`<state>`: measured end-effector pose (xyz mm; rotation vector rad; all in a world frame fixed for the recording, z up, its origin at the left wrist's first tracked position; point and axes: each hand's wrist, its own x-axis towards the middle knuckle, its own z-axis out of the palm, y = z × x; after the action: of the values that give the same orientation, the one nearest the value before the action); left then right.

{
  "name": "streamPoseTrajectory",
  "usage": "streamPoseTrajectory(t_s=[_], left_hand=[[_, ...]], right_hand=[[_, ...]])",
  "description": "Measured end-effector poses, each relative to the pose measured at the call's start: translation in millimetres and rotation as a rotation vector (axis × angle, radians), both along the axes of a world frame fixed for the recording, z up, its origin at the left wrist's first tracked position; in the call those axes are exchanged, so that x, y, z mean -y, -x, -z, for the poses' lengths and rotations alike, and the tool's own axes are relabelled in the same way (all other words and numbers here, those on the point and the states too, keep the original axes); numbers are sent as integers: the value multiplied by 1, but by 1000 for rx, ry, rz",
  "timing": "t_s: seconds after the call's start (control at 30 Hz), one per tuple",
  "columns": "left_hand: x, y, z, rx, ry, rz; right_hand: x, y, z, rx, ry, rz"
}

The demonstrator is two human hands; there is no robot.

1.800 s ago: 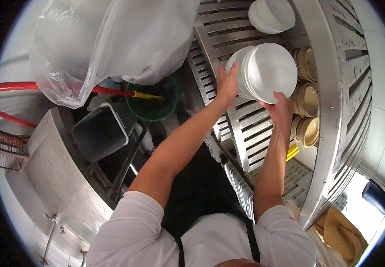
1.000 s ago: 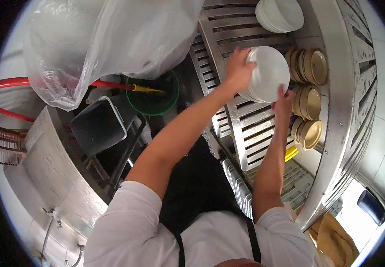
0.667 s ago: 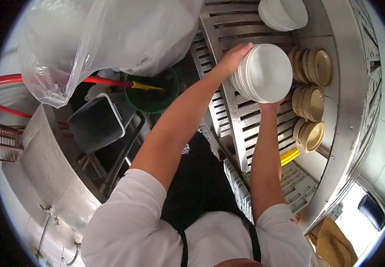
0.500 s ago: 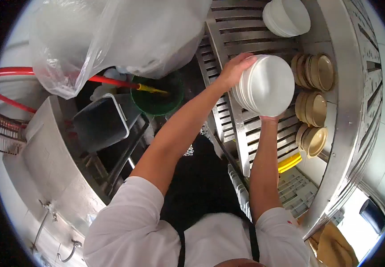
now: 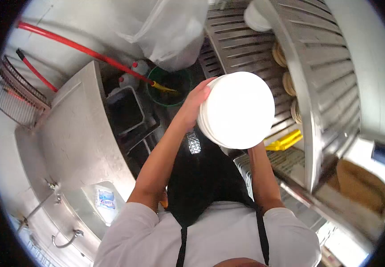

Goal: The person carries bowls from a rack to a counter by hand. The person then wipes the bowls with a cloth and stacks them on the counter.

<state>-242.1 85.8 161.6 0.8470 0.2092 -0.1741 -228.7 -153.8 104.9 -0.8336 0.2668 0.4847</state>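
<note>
Between my two hands is a stack of white bowls (image 5: 237,111), tilted so that one round white face points up at me. My left hand (image 5: 195,103) is closed around the stack's left side, fingers over the upper edge. From below, my right hand (image 5: 256,149) supports the stack; its fingers are hidden behind the bowls and only the wrist area shows. Slatted metal shelving (image 5: 237,58) lies just beyond the stack. Farther back on it stands another white stack of bowls (image 5: 257,18).
Tan bowls (image 5: 289,83) sit in several piles on the right, partly behind a metal shelf edge (image 5: 306,102). A yellow object (image 5: 286,140) lies below them. Left are a steel counter (image 5: 83,129), a red pole (image 5: 85,51), a green bin (image 5: 170,103) and a hanging plastic bag (image 5: 174,40).
The stack of white bowls has come away from the shelving, toward my body and left, both hands still on it. My view has shifted too, showing more of the counter and a bottle.
</note>
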Motion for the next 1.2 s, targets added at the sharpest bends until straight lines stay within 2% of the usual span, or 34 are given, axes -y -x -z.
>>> streamPoseTrajectory(t_s=[0.07,0.13,0.17,0.2,0.23,0.27,0.3,0.33,0.37,0.43,0.47,0.53,0.57,0.63,0.67,0.7,0.8,0.97,1.03,1.13,1.2], left_hand=[[8,40,-40,-81,-121,-2],[16,81,-50,-79,-29,6],[20,97,-75,-92,-106,32],[17,113,-76,-122,-23,134],[24,126,-85,-69,199,176],[27,134,-100,48,99,244],[40,146,-127,-132,53,172],[41,158,-128,-41,-70,215],[51,167,-141,6,31,274],[64,177,-131,15,163,339],[68,178,-116,74,236,403],[95,179,-112,199,324,519],[116,186,-122,229,482,635],[158,196,-134,234,413,673],[182,201,-140,236,385,691],[205,207,-145,238,368,725],[264,222,-160,246,306,829],[334,241,-186,231,160,971],[356,249,-196,227,85,1050],[394,268,-214,192,-44,1219],[421,291,-238,111,-93,1370]], right_hand=[[0,43,-40,22,19,5],[3,87,-79,50,53,27],[8,109,-98,64,73,47],[14,130,-116,81,96,78],[21,150,-134,102,118,103],[27,166,-149,126,133,129],[35,184,-166,159,166,153],[43,200,-182,202,219,176],[51,214,-194,247,277,196],[72,243,-219,353,400,241],[85,256,-232,364,362,269],[108,279,-233,215,-105,326],[124,292,-239,244,9,340],[148,314,-227,265,-150,416],[164,326,-229,255,-64,478],[183,343,-249,226,-103,481],[229,379,-252,300,33,616],[279,439,-272,243,136,803],[279,464,-301,164,97,1005],[287,504,-310,152,364,1147],[287,528,-305,142,287,1314]])
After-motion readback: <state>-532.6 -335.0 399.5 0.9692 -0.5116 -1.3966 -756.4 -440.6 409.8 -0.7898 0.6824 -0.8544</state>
